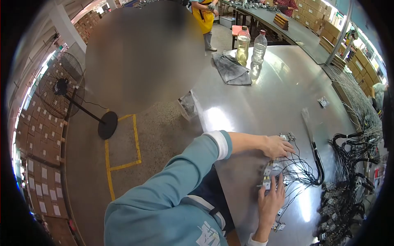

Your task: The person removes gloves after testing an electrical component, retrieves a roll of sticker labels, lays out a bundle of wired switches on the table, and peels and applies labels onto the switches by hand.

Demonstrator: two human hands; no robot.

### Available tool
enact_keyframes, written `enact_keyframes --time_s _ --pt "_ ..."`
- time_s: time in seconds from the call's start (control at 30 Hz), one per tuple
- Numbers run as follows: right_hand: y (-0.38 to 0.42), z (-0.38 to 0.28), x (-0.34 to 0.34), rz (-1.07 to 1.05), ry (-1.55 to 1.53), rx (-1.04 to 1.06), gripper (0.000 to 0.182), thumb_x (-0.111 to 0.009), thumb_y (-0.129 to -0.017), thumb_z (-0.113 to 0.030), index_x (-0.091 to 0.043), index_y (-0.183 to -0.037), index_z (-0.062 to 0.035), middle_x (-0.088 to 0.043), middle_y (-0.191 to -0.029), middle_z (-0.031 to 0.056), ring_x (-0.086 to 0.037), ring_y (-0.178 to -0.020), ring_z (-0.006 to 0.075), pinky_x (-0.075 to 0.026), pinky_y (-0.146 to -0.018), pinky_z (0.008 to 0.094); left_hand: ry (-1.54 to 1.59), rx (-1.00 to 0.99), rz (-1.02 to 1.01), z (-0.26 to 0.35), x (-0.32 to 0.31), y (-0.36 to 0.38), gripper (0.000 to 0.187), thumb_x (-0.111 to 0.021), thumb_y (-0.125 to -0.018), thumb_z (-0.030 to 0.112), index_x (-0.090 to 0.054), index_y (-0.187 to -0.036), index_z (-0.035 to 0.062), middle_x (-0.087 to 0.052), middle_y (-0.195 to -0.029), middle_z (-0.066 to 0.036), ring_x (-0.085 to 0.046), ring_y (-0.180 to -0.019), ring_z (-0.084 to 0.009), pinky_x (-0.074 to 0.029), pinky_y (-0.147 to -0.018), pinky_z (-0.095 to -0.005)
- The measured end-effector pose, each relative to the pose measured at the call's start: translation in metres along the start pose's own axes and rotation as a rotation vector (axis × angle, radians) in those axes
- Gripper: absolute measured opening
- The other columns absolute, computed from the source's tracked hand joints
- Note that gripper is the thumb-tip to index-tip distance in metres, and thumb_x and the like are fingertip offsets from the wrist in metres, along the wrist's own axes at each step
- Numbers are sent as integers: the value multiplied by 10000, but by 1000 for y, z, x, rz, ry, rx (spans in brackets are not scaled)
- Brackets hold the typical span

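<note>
My left hand (279,146) lies over the far end of a row of small metal connector-like parts (266,183), its fingers stretched toward the wires. Nearer my body, my right hand (271,201) has its thumb and fingers apart, with the fingertips at the parts in the middle of the row. Thin black wires (301,170) fan out from these parts and gather into a dark sleeved cable bundle (318,164) on the right. Another small metal part (279,226) lies beside my right wrist. What lies beneath my fingers is partly hidden.
A metal table (283,98) carries a grey cloth (232,69), a bottle of yellowish liquid (243,47) and a clear bottle (259,48). More black harnesses (344,180) pile along the right edge. A floor fan (61,87) stands left; a person in a yellow apron (202,18) is behind.
</note>
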State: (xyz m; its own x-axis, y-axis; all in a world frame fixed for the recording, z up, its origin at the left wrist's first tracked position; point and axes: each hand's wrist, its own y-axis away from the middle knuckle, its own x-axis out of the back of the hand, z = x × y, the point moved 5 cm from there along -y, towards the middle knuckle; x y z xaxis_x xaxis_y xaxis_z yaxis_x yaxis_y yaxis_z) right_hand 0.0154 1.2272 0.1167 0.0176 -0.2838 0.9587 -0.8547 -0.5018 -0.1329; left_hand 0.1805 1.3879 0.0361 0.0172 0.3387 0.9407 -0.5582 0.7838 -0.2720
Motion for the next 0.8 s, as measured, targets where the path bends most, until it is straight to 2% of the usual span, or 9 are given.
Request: enact_keyframes --time_s 0.17,0.27,0.33,0.47,0.5,0.6,0.7,0.73,0.8 --pt "40 16 20 -72 6 80 576 -702 -817 -199 -662 -1373 -58 -543 -1557 192 -546 -1395 392 -433 -1147 515 50 57 168 10 -3 20 375 -617 -1009 222 -673 -1350 74 -427 -1666 -102 -361 -1563 -287 -354 -1239 -467" --pt "52 30 27 -73 -10 6 592 -704 -809 -222 -660 -1383 -80 -554 -1559 154 -521 -1428 374 -426 -1148 528 111 82 188 20 -17 21 374 -622 -999 211 -681 -1341 72 -436 -1640 -123 -383 -1529 -316 -342 -1244 -488" --pt "59 32 27 -32 -20 111 598 -697 -816 -223 -649 -1389 -60 -566 -1541 143 -544 -1391 356 -427 -1142 514 116 121 218 35 -19 24 372 -616 -995 200 -680 -1340 76 -464 -1604 -132 -409 -1492 -349 -336 -1241 -501" --pt "82 27 7 68 98 2 571 -705 -823 -234 -655 -1358 -41 -604 -1455 150 -575 -1308 341 -431 -1125 499 43 278 254 77 -1 30 389 -614 -979 177 -657 -1346 57 -484 -1574 -146 -427 -1461 -384 -353 -1213 -507" --pt "84 23 2 110 104 -52 549 -714 -829 -237 -660 -1340 -42 -616 -1403 148 -579 -1273 333 -430 -1118 493 67 312 270 84 -4 29 364 -581 -1002 221 -681 -1297 34 -510 -1565 -167 -417 -1467 -337 -322 -1215 -516" --pt "82 8 2 163 107 -135 495 -754 -853 -266 -672 -1285 -40 -634 -1298 135 -581 -1228 319 -433 -1091 480 15 377 232 108 1 23 371 -603 -978 172 -666 -1314 29 -518 -1545 -178 -438 -1436 -349 -344 -1193 -512" --pt "73 7 -3 137 95 -188 477 -772 -866 -292 -676 -1262 -44 -640 -1280 119 -589 -1213 314 -431 -1076 467 32 163 404 129 25 15 412 -690 -914 114 -661 -1322 65 -615 -1412 -162 -556 -1319 -376 -420 -1125 -506" --pt "72 5 -6 175 115 -168 484 -780 -858 -312 -672 -1253 -54 -643 -1230 103 -587 -1202 293 -429 -1067 466 36 162 398 133 24 18 412 -690 -914 114 -661 -1322 65 -615 -1412 -162 -556 -1319 -376 -420 -1125 -506" --pt "70 5 -13 205 134 -142 491 -787 -849 -333 -668 -1243 -65 -645 -1180 87 -584 -1192 272 -427 -1059 466 368 -55 281 151 14 25 432 -723 -887 93 -664 -1312 42 -659 -1346 -151 -620 -1240 -364 -464 -1090 -487"
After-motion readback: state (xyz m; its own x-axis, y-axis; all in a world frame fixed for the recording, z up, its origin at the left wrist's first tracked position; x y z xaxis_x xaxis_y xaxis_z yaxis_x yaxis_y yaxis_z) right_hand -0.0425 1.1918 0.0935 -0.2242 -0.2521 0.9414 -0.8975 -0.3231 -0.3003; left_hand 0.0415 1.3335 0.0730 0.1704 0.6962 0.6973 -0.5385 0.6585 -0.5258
